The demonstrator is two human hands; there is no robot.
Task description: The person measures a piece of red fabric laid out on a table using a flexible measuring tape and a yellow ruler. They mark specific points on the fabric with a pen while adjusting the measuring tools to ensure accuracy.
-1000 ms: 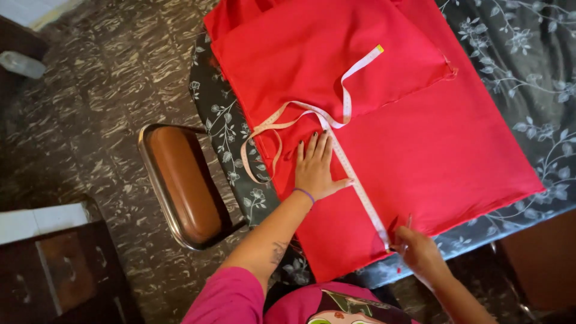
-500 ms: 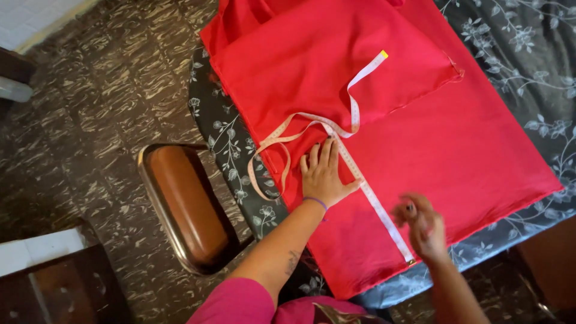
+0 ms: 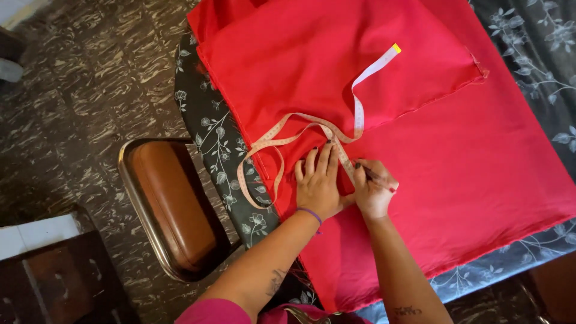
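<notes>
Dark patterned floor surrounds a table in a grey floral cloth, seen from the head camera. Red fabric lies spread across it. Left hand, fingers flat and spread, pins a looping measuring tape. Right hand pinches a red marking pencil beside it. Marking looks underway; next calls for a steady tape.
</notes>
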